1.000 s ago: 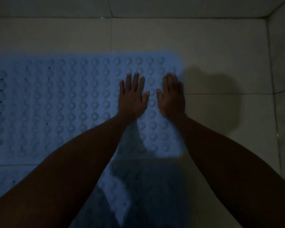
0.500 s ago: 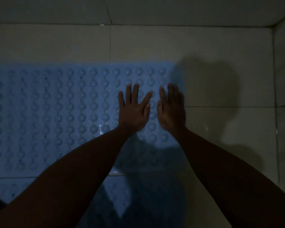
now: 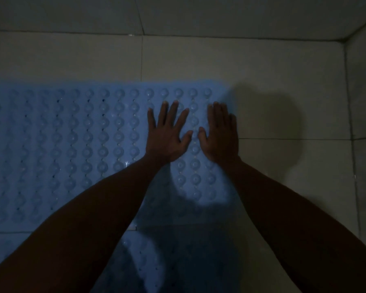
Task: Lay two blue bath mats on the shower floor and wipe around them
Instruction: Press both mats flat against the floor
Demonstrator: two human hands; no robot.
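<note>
Left hand (image 3: 167, 137) flat, fingers straight and spread, pressed palm-down on far blue bath mat (image 3: 72, 149). Right hand (image 3: 220, 136) just beside it, fingers straight and together, flat on the same mat's right end. Second blue bath mat (image 3: 135, 261) near, mostly shadowed under forearms, separated by a thin strip of tiled shower floor (image 3: 283, 60). Tiled wall (image 3: 241, 11) far.

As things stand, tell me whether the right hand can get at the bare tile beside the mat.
Probably yes: the right hand lies flat at the far mat edge, with bare tile alongside and nothing between.
</note>
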